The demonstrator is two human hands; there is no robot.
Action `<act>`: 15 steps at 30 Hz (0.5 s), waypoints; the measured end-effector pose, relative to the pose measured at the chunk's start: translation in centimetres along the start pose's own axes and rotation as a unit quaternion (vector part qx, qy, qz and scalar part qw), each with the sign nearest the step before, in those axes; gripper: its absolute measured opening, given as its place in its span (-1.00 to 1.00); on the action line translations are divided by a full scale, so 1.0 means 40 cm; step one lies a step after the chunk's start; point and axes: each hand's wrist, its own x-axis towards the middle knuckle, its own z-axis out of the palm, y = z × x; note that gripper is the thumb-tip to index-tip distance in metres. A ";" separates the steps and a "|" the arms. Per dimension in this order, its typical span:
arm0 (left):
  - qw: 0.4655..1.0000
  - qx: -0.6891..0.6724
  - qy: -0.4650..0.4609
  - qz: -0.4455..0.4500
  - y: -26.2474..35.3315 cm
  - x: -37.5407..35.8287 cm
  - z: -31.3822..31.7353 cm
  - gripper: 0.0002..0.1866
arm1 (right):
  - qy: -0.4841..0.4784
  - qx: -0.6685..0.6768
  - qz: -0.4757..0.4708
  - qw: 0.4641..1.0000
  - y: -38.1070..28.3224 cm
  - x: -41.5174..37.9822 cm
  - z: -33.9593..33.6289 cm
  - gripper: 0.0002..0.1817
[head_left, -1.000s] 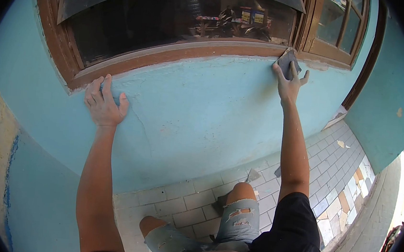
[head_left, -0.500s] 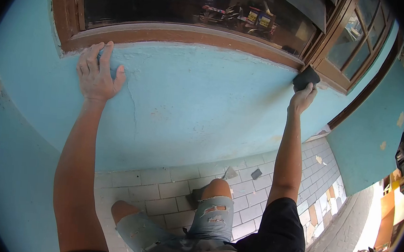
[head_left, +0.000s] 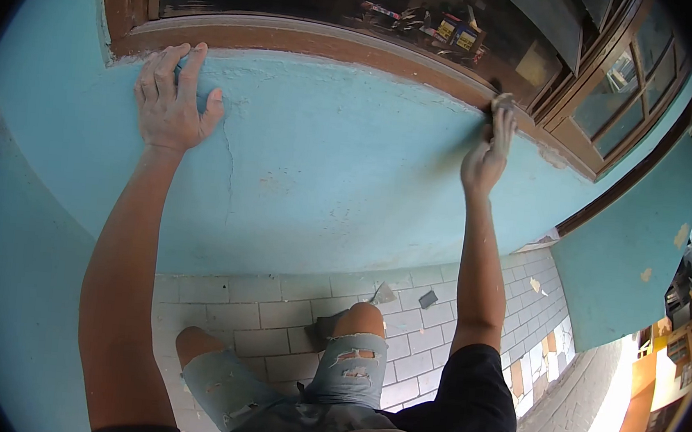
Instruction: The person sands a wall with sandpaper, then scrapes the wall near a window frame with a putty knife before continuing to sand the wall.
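My left hand (head_left: 173, 102) lies against the light blue wall (head_left: 309, 163), fingers spread, its fingertips at the lower edge of the brown window frame (head_left: 295, 40). A fine crack runs down the wall beside that thumb. Farther right, my right hand (head_left: 490, 146) presses a dark piece of sandpaper (head_left: 487, 131) to the wall just under the frame's right part. Most of the sandpaper is hidden behind the fingers, which are slightly blurred. Pale dust coats both hands.
Below the wall is a tiled floor (head_left: 260, 317), where a dark square piece (head_left: 427, 300) and a grey triangular scrap (head_left: 385, 293) lie near my knees. A paned window (head_left: 619, 100) is at upper right. A teal panel (head_left: 615, 248) stands beyond it.
My right hand has slid left along the wall under the frame, turning so that the sandpaper is now mostly covered. The left hand keeps its place on the wall; the view has shifted slightly.
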 end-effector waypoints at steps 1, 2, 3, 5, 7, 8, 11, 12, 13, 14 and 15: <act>1.000 0.010 0.001 0.003 -0.008 0.009 0.004 -0.36 | 0.003 0.010 0.000 1.000 -0.011 0.011 0.010 -0.35; 1.000 0.009 0.007 0.003 -0.008 0.011 0.004 -0.35 | 0.004 -0.008 -0.075 0.997 -0.014 0.007 0.019 -0.36; 1.000 0.000 0.006 0.004 -0.004 0.002 -0.003 -0.35 | -0.001 -0.030 -0.143 0.989 -0.006 -0.019 0.013 -0.36; 1.000 0.000 0.019 0.010 0.002 0.010 -0.003 -0.37 | 0.094 -0.048 -0.010 0.994 0.114 0.019 0.007 -0.42; 0.999 0.005 0.031 0.000 0.005 0.002 -0.005 -0.40 | 0.130 -0.073 0.111 0.982 0.138 0.039 0.007 -0.44; 0.999 0.004 0.035 0.002 0.005 0.002 -0.002 -0.40 | 0.130 -0.075 0.108 0.983 0.143 0.025 0.017 -0.44; 0.999 0.003 0.034 0.000 0.004 0.006 -0.002 -0.40 | -0.005 -0.001 -0.124 0.992 -0.089 -0.030 0.018 -0.41; 1.000 0.002 0.030 0.006 0.000 0.009 -0.005 -0.40 | -0.017 -0.005 -0.151 0.988 -0.087 -0.041 0.015 -0.37; 1.000 0.000 0.024 0.008 0.005 -0.001 -0.011 -0.40 | -0.018 -0.039 -0.155 0.987 -0.059 -0.030 -0.001 -0.38; 1.000 -0.012 0.020 0.007 0.011 -0.005 -0.011 -0.39 | -0.015 -0.073 -0.160 0.984 -0.012 -0.005 -0.027 -0.38; 1.000 -0.015 0.025 0.003 0.003 0.008 -0.006 -0.37 | 0.013 -0.116 -0.073 0.990 0.045 0.004 -0.031 -0.45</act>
